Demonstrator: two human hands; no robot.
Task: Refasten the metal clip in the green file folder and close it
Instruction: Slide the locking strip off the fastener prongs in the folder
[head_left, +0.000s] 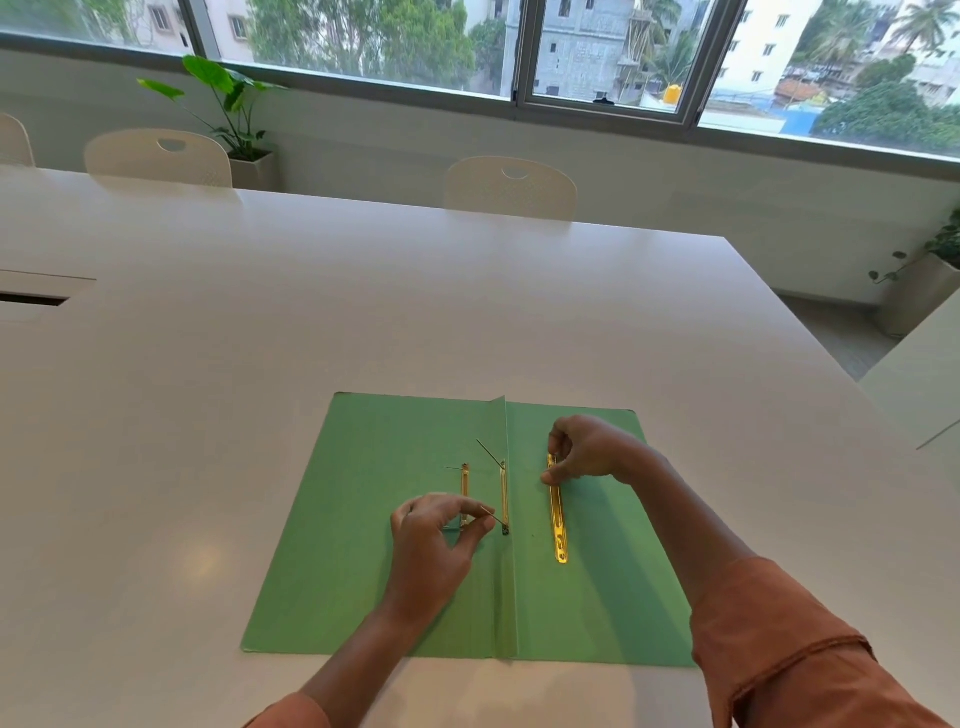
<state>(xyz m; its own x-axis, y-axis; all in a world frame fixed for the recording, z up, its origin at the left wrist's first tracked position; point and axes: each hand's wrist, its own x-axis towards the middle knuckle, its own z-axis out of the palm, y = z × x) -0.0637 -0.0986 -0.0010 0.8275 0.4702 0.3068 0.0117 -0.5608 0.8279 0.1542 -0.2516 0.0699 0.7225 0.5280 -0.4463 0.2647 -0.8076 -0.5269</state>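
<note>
The green file folder (363, 519) lies open and flat on the white table. Along its centre fold sits the base of the metal clip (503, 493), with two thin prongs standing up. My left hand (436, 540) pinches the nearer prong between thumb and forefinger. A shorter gold clip piece (464, 483) lies on the left leaf, partly hidden by that hand. On the right leaf lies a long gold clip bar (557, 525); my right hand (587, 449) pinches its far end.
The white table (467, 312) stretches far ahead and to both sides. Two white chairs (511, 187) stand at its far edge below a wide window. A potted plant (228, 114) stands at the back left. A recessed slot (31, 299) lies at the left edge.
</note>
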